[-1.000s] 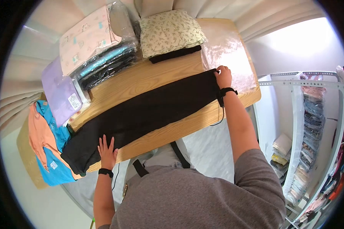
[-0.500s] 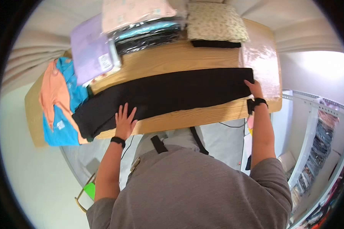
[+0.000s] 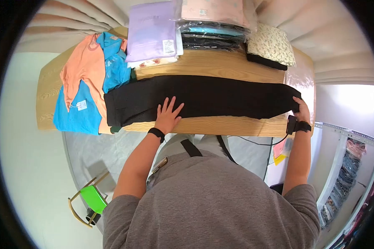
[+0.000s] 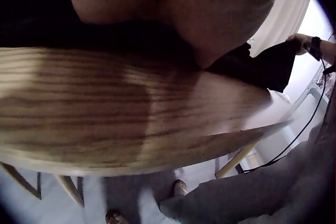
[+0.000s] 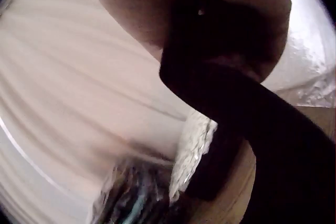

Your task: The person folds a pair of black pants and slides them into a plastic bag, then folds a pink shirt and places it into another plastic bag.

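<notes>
My left hand lies spread on the black garment, while my right hand pinches its right end. It stretches lengthwise on the table, its left end beside the orange top; beyond it lie the purple pack and floral bundle

Centre garment was plain black; left clothes were orange, blue; top packet purple; upper-right bundle cream, sprigged.

faint lettering on purple package, white label on it, tag on blue cloth, all illegible
</notes>
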Demonstrator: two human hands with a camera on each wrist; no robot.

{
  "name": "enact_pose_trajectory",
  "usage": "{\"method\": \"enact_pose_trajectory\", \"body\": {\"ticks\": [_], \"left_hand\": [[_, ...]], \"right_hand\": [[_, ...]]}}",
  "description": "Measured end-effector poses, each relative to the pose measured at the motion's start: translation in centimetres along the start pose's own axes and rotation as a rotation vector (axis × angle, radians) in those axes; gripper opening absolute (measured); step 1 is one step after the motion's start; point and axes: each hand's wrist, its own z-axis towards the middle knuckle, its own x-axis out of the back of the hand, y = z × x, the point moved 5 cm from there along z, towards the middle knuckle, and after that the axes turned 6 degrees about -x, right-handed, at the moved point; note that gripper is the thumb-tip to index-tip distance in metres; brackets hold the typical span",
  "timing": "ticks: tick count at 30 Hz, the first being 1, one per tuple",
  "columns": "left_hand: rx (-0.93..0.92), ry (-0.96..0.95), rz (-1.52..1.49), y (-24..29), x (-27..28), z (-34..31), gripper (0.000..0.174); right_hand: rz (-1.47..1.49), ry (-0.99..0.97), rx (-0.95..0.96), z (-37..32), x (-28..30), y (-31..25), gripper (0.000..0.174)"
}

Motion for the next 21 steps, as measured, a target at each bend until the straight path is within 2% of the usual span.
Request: {"method": "enact_pose_trajectory", "body": {"ticks": [2,3,4,8,10,13,14,16,17,18,20,21], "left_hand": [[-0.010,0.013,0.007,0.0,-0.2,0.0,0.059],[-0.005,0.012,0.013,0.0,-0.1,0.1,0.060],[-0.001,0.021,0.008,0.0,0.0,0.0,0.060],[-0.003,0.001,-0.021,0.0,0.0,-0.2,0.060],[-0.003,0.012,-0.027,0.0,-0.1,-0.1,0.060],[0.000,0.053,-0.018,-0.1,-0.1,-0.1,0.060],[-0.004,0.054,-0.028,-0.2,-0.3,0.0,0.060],[-0.010,0.051,-0.036,-0.3,-0.4,-0.2,0.060],[-0.006,0.045,-0.063,-0.3,-0.4,-0.1,0.062],[-0.002,0.039,-0.089,-0.3,-0.2,-0.1,0.063],[0.015,0.016,-0.136,-0.9,-0.5,-0.1,0.064],[0.037,-0.008,-0.186,-1.3,-0.8,0.1,0.064]], "right_hand": [[-0.091,-0.049,0.360,-2.0,-2.7,-2.1,0.048],[-0.112,-0.001,0.407,-4.5,-5.0,-2.7,0.062],[-0.165,0.003,0.444,-5.5,-6.5,-2.9,0.068],[-0.212,-0.131,0.573,-10.9,-14.4,-2.7,0.075],[-0.160,-0.237,0.542,-12.6,-18.1,-1.7,0.076],[-0.427,-0.234,0.629,-15.9,-24.3,0.1,0.075],[-0.483,-0.262,0.842,-16.4,-26.7,1.2,0.075],[-0.680,-0.285,0.819,-18.6,-31.6,3.9,0.074],[-0.664,-0.336,0.794,-19.6,-33.9,5.6,0.074],[-0.644,-0.409,0.877,-20.2,-36.2,7.6,0.074],[-0.650,-0.566,0.763,-19.5,-39.5,13.3,0.080],[-0.725,-0.610,0.589,-19.8,-40.3,15.2,0.082]]}}
